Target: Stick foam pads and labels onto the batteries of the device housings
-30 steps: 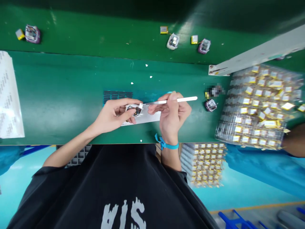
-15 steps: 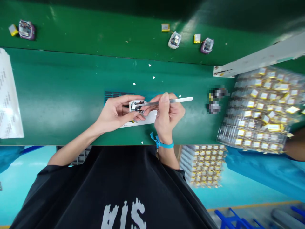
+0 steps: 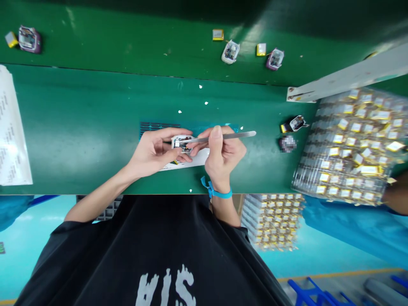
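Observation:
My left hand [image 3: 156, 151] is closed around a small white device housing [image 3: 182, 143], its open side up and the circuit board inside showing. Pinched in my right hand [image 3: 225, 151] is a pair of metal tweezers [image 3: 237, 135], whose tips reach into the housing. Just what the tips touch is too small to tell. A yellow bit, perhaps a battery edge, shows under the left fingers. Below both hands lies a white paper strip [image 3: 199, 159], and a blue perforated sheet [image 3: 159, 126] lies behind them, partly hidden.
Stacked clear trays of yellow-edged batteries [image 3: 344, 157] stand at the right, beside a co-worker's arm [image 3: 397, 193]. Opened housings, such as a white one [image 3: 230, 52], lie on the back strip with batteries. A black housing [image 3: 297, 123] sits near a white metal bracket [image 3: 344, 78]. White sheets [image 3: 12, 131] lie at left.
The things on the back strip show slightly further left, and the tray stack slightly further right. My hands keep the same grip on the housing and tweezers, shifted very slightly left.

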`<state>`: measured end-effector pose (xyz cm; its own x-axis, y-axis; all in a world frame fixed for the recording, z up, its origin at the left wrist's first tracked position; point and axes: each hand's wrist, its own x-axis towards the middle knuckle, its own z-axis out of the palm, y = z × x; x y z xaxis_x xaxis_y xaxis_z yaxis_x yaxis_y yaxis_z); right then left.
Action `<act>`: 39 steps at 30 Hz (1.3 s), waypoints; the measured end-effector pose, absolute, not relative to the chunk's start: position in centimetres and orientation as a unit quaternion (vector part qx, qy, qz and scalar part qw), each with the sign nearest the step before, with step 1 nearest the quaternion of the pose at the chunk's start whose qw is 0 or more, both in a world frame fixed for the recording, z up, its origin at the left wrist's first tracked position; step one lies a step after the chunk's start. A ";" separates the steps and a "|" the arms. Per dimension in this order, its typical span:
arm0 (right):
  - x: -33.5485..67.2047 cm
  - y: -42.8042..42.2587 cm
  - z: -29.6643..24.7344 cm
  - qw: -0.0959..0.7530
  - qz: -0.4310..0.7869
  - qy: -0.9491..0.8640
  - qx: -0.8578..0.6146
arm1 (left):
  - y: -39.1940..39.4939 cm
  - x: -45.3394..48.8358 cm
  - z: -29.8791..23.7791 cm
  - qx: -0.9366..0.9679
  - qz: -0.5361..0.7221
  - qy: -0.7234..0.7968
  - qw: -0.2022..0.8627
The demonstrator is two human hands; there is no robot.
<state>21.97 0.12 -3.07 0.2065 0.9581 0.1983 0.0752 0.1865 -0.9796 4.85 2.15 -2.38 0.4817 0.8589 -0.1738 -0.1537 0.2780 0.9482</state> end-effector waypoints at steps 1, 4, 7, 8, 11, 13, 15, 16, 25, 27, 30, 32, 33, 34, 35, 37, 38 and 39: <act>22.0 0.1 -3.1 0.582 0.381 -0.503 -0.513 | 2.2 4.8 -2.4 0.483 0.356 0.361 0.714; 22.1 0.0 -3.1 0.571 0.379 -0.504 -0.526 | 2.2 4.7 -2.4 0.478 0.361 0.351 0.720; 22.2 0.1 -3.2 0.574 0.360 -0.514 -0.526 | 2.1 4.7 -2.4 0.469 0.368 0.357 0.719; 22.2 0.2 -3.3 0.581 0.353 -0.519 -0.518 | 2.1 4.8 -2.4 0.466 0.373 0.361 0.717; 22.1 0.2 -3.5 0.588 0.340 -0.538 -0.499 | 2.0 5.0 -2.4 0.458 0.385 0.371 0.710; 21.9 0.1 -3.6 0.576 0.323 -0.554 -0.506 | 1.9 5.1 -2.4 0.460 0.383 0.381 0.705; 21.7 0.0 -3.6 0.593 0.271 -0.554 -0.518 | 1.9 5.0 -2.4 0.466 0.373 0.387 0.703; 21.7 0.0 -3.6 0.620 0.234 -0.540 -0.519 | 1.9 5.0 -2.3 0.469 0.369 0.385 0.704; 27.8 0.7 -3.4 0.486 0.266 -0.678 -0.483 | 3.1 3.2 -1.6 0.552 0.381 0.439 0.597; 28.8 1.1 -3.9 0.423 0.287 -0.719 -0.470 | 3.4 2.9 -1.8 0.612 0.360 0.448 0.543; 29.4 1.6 -4.8 0.382 0.316 -0.743 -0.449 | 3.5 2.8 -2.6 0.729 0.311 0.421 0.441; 29.4 1.8 -5.1 0.369 0.323 -0.748 -0.447 | 3.5 3.0 -3.4 0.785 0.284 0.387 0.391; 29.4 1.8 -5.2 0.367 0.321 -0.750 -0.448 | 3.4 3.0 -3.9 0.806 0.270 0.371 0.374; 29.4 1.8 -5.2 0.366 0.316 -0.751 -0.449 | 3.4 3.0 -4.4 0.823 0.257 0.358 0.359; 29.4 1.8 -5.2 0.365 0.311 -0.752 -0.452 | 3.3 3.0 -4.9 0.837 0.247 0.348 0.342; 29.3 1.8 -5.2 0.365 0.301 -0.753 -0.458 | 3.2 3.0 -5.7 0.863 0.233 0.329 0.305; 29.3 1.7 -5.3 0.364 0.298 -0.753 -0.460 | 3.2 3.0 -6.0 0.873 0.229 0.320 0.287; 29.2 1.6 -5.3 0.364 0.296 -0.754 -0.460 | 3.1 3.0 -6.2 0.881 0.225 0.313 0.273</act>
